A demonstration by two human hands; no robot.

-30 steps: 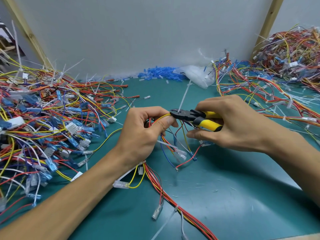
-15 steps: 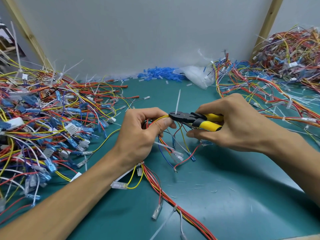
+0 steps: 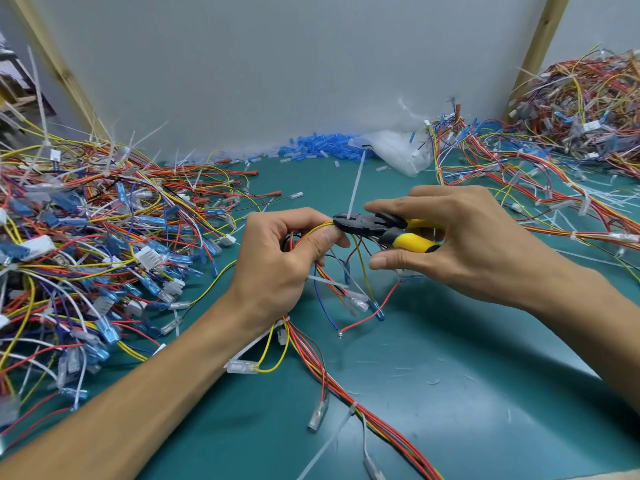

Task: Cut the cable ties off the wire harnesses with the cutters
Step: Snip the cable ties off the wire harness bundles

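No legible text, label, brand, number or sign anywhere in view

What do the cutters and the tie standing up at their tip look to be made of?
Cutters: head looks like dark matte metal; handles wear smooth yellow sleeves with black ends, probably plastic or rubber. Cable tie: thin, whitish, slightly translucent strip standing straight, so likely stiff plastic.

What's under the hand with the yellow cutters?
A blue connector peeks out beneath the right hand, which grips the cutters. Anything further under the palm is covered.
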